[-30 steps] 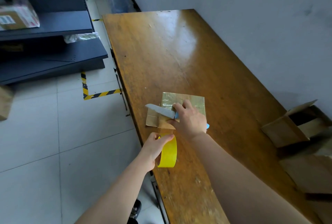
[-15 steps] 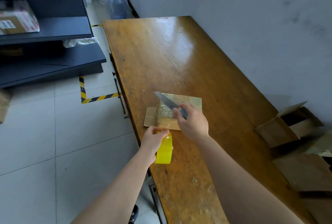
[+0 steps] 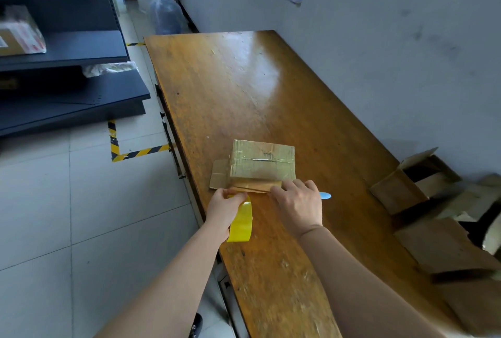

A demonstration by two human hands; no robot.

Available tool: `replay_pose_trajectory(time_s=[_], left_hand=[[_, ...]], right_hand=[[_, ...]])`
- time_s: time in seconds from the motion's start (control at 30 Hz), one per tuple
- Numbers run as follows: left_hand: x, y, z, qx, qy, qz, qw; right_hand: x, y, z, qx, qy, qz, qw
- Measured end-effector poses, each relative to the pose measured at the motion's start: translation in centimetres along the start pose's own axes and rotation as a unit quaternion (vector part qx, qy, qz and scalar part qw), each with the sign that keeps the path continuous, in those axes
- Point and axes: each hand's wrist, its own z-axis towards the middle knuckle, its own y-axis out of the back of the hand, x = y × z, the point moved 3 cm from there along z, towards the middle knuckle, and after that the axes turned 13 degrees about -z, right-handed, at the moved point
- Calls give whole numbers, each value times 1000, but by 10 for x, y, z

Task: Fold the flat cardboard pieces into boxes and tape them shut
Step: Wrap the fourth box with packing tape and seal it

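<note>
A small cardboard box (image 3: pixel 261 160) lies on the wooden table (image 3: pixel 244 88) near its left edge, its top shiny with tape and a side flap (image 3: pixel 219 178) sticking out flat to the left. My left hand (image 3: pixel 225 209) grips a yellow tape roll (image 3: pixel 241 223) just in front of the box. My right hand (image 3: pixel 298 203) rests against the box's near edge, closed around a knife whose light blue handle end (image 3: pixel 325 196) shows to the right; the blade is hidden.
Several opened and flattened cardboard pieces (image 3: pixel 433 202) pile up at the table's right side by the grey wall. Dark shelving (image 3: pixel 67 80) with parcels stands on the left across a tiled floor. A large water bottle (image 3: pixel 165 13) sits beyond the table.
My right hand has come down from above the box to its near edge, and the raised knife blade has dropped out of sight. The tape roll in my left hand stayed in front.
</note>
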Motion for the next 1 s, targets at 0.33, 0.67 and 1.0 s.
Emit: replay_pose_trajectory(time_s=[0.33, 0.67, 1.0], left_hand=[[0, -4, 1, 13, -4, 18, 1000], [2, -8, 8, 4, -17, 49, 999], [-6, -9, 3, 47, 18, 69, 996]], right_hand=[[7, -6, 16, 147, 14, -42, 988], [16, -5, 35, 162, 50, -130, 977], [-15, -50, -22, 308, -113, 16, 945]])
